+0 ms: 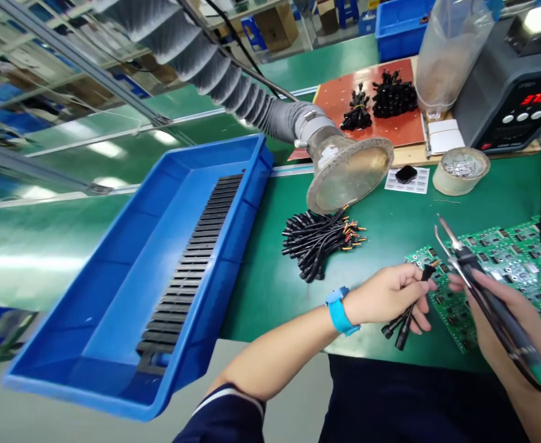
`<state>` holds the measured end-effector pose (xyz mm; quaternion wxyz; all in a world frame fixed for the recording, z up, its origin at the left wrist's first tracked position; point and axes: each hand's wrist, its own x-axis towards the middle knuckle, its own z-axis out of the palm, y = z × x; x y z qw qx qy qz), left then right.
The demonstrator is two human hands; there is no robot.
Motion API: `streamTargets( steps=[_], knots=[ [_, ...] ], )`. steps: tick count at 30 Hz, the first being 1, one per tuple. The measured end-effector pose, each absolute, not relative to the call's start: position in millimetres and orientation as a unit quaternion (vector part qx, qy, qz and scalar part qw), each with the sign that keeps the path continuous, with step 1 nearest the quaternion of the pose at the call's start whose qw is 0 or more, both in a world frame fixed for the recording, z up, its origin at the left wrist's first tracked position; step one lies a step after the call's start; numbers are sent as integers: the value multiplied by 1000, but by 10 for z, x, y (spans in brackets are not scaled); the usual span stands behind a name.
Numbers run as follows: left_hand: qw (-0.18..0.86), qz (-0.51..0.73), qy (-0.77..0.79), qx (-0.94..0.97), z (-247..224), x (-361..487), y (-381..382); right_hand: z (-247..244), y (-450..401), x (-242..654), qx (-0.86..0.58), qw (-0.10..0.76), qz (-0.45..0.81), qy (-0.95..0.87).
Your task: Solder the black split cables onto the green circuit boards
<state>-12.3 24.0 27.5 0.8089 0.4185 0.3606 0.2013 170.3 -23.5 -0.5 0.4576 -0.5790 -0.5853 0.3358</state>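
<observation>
My left hand (pixel 397 294), with a blue watch strap on its wrist, is closed around a few short black cables (pixel 405 326). Their connector ends hang down below the fingers, and orange and red wire tips stick out at the top. In my right hand (pixel 519 301) is a soldering iron (pixel 492 295) together with tweezers (pixel 455 263), both pointing up and away from me. The iron's tip is apart from the cables. Under and beside both hands lie green circuit boards (pixel 505 243). A pile of similar black cables (pixel 316 240) rests left of them on the green table.
A fume extractor hood (pixel 351 175) hangs over the table. At left stands a blue tray (pixel 127 246) holding a row of black pieces (pixel 196 246). A round tub (pixel 461 172), a soldering station (pixel 510 92) reading 370, and cable bundles (pixel 394 95) stand at the back.
</observation>
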Motion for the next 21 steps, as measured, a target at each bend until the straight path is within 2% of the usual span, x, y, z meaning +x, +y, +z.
streamTargets(
  steps=[10, 15, 17, 21],
  knots=[
    [822, 172, 352, 412, 128, -88, 184, 65, -33, 1500, -603, 466, 327, -559],
    [765, 280, 395, 424, 32, -25, 150, -3, -65, 1482, -604, 469, 329, -554],
    [705, 314, 419, 478, 8, -27, 148, -15, -62, 1484, -595, 472, 306, -574],
    [470, 328, 440, 691, 32, -76, 136, 9, -33, 1505, -536, 442, 240, -678]
  ],
)
